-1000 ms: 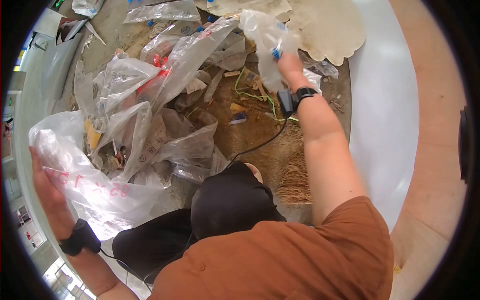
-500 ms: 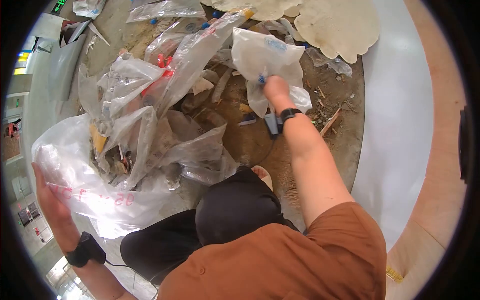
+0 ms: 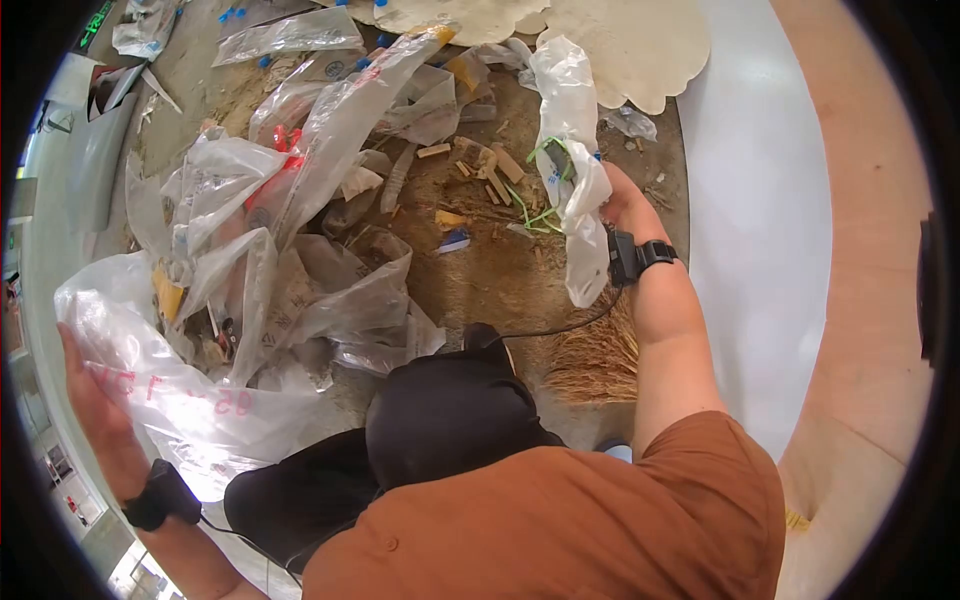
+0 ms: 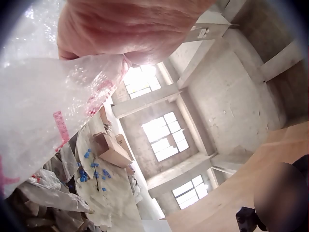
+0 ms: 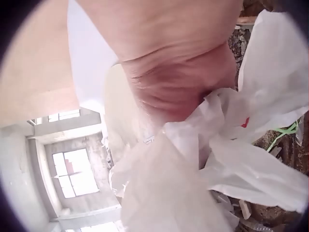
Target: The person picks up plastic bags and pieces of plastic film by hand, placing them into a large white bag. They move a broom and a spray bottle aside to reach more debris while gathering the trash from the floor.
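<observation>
Right hand [image 3: 628, 203], right of centre: you grip a bunched white plastic bag [image 3: 565, 80], green strap [image 5: 289, 130] beside it. Left hand [image 3: 98, 412], lower left, touches the large printed plastic sack [image 3: 165, 395]; finger closure: cannot tell. Advisable: steady the sack's edge, gather loose folds.

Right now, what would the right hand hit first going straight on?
Beyond the white plastic bag it grips, the right hand would probably meet the pale scalloped sheet first; depth is unclear.

Rough workshop-like building interior | concrete beams [image 4: 147, 101] | paned windows [image 4: 166, 137] | dirty floor [image 3: 470, 290] | plastic bags [image 3: 345, 125]
</observation>
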